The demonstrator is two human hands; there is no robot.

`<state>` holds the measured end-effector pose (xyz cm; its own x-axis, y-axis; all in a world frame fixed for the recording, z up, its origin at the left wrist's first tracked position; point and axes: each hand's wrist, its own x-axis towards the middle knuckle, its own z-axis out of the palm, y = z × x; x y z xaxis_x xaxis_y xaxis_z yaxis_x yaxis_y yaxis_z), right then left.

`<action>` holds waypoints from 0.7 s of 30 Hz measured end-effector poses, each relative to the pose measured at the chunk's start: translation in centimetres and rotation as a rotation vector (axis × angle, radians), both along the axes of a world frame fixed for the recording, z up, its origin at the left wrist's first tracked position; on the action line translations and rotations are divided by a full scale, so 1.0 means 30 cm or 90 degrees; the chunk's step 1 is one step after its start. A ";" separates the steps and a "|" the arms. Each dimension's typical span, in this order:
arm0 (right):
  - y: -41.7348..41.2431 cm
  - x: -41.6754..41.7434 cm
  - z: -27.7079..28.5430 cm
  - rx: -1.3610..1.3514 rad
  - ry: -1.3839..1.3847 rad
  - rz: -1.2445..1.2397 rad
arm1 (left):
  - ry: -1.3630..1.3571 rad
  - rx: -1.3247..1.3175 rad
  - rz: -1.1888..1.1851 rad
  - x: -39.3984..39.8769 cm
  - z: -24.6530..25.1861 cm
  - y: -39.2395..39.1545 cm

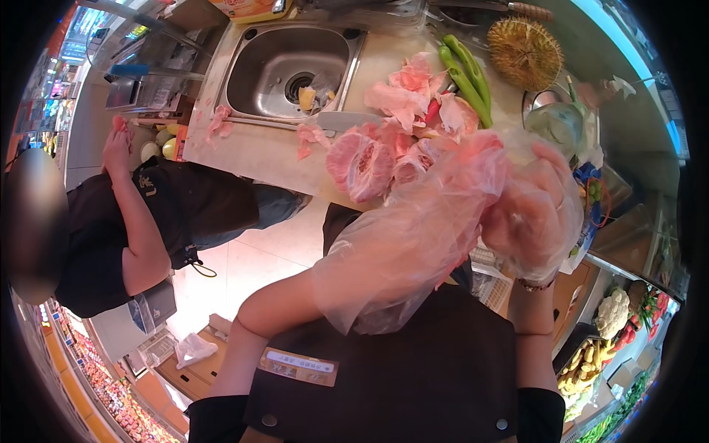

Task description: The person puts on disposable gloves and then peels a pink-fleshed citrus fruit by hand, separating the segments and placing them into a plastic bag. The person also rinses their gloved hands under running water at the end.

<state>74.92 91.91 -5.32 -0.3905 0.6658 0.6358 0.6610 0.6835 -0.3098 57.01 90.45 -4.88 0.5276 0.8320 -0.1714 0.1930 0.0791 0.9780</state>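
My left hand [479, 160] reaches up and to the right inside a long clear plastic glove or bag, over the right end of the pink pomelo pieces. Close beside it is my right hand [529, 205], also wrapped in clear plastic. Folds and glare hide the fingers of both, and a pinkish edge shows between them; whether either holds something cannot be told. Peeled red pomelo flesh [363, 163] lies at the counter's near edge, next to torn pink peel [401, 94]. Behind it a knife blade [349, 120] lies flat, its handle hidden by peel.
A steel sink [288, 72] with yellowish scraps is at the upper left. Long green peppers [468, 77], a durian [525, 53] and a plastic-wrapped green eggplant [556, 127] lie at the upper right. A co-worker [160, 205] in a dark apron stands at the left.
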 end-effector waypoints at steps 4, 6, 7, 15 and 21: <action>-0.006 0.001 0.017 -0.025 0.078 0.027 | -0.017 -0.004 0.009 0.002 -0.016 0.001; -0.013 -0.004 0.031 -0.017 0.027 -0.002 | -0.030 -0.011 0.015 0.005 -0.019 0.003; -0.017 -0.004 0.036 -0.014 0.001 -0.017 | -0.036 -0.016 0.017 0.002 -0.019 0.003; -0.052 -0.022 0.091 -0.038 -0.081 -0.091 | -0.067 -0.041 0.025 0.012 -0.023 0.008; -0.044 -0.064 0.084 0.018 -0.085 -0.120 | -0.051 0.084 0.064 0.023 0.020 -0.013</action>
